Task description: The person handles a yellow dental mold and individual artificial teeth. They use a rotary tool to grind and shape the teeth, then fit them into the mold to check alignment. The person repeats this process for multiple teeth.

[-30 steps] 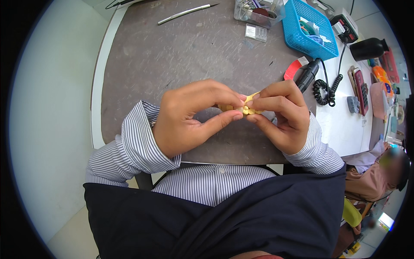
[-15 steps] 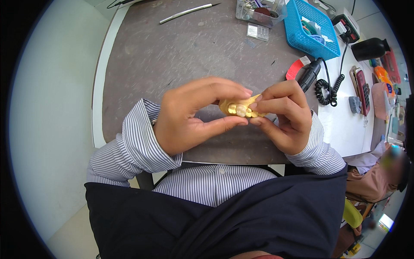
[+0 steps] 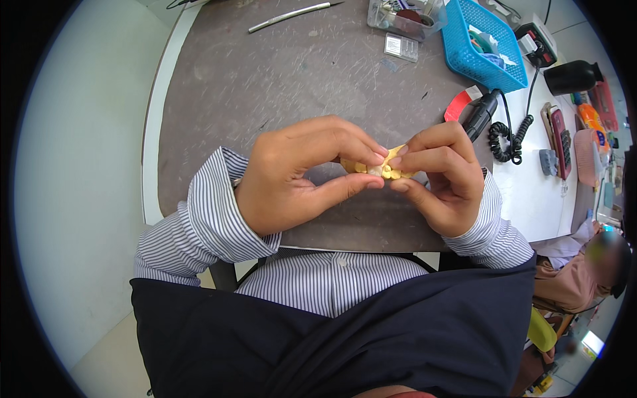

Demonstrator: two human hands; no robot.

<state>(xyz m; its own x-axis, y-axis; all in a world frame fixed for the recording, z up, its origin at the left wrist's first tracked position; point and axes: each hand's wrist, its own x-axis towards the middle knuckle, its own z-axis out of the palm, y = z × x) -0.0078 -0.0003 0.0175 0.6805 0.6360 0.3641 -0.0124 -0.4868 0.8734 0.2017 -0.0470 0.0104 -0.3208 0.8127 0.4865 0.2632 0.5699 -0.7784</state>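
A scratched brown bench point(image 3: 318, 79) is seen from above, with a blue basket point(image 3: 481, 78) at the upper right. Over the bench's near part, a yellow dental model point(image 3: 391, 172) is held between the left grip point(image 3: 292, 176) and the right grip point(image 3: 444, 166). Its right part is pinched by the right fingers and thumb; its left part is closed on by the left fingertips and thumb, with a pale tooth point(image 3: 375, 170) partly covered between them. The model would best be kept still by the right grip, while light, even pressure is applied by the left, so that the tooth is not tipped. Half a second earlier, the left fingertips were parted wider and the tooth was left in plain view.
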